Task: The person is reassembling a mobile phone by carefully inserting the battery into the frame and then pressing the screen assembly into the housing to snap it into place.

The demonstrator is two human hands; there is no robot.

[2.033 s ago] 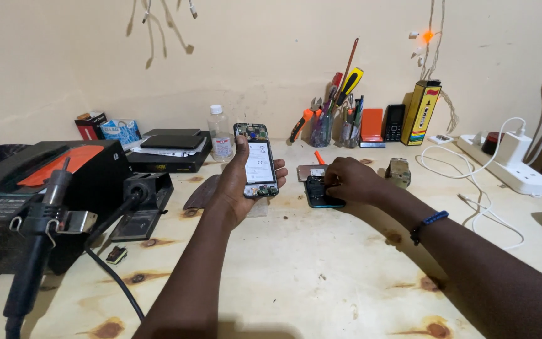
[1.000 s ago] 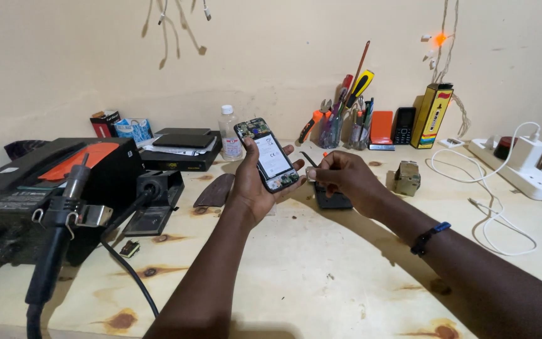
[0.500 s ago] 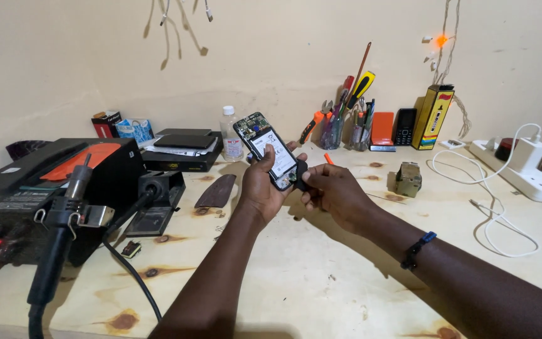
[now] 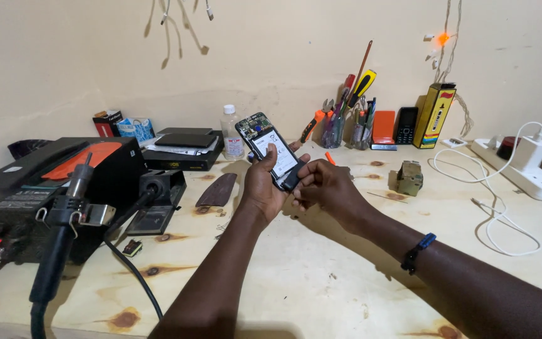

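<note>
My left hand (image 4: 262, 187) holds an opened mobile phone (image 4: 266, 147) tilted above the wooden bench, its back cover off so the circuit board and white battery show. My right hand (image 4: 325, 187) meets the phone's lower end, fingers pinched on a small dark part there. What that part is cannot be told. A blue band sits on my right wrist (image 4: 418, 252).
A hot-air rework station (image 4: 29, 191) with its handpiece (image 4: 58, 242) and black hose stands left. A dark phone back cover (image 4: 217, 189) lies on the bench. Tool cups (image 4: 346, 125), an orange box, a small phone and a yellow box line the wall. A power strip (image 4: 522, 169) with white cables lies right.
My right hand left the bench near the dark part, rose and came to the phone's lower end. My left hand tilted the phone and drew it slightly closer.
</note>
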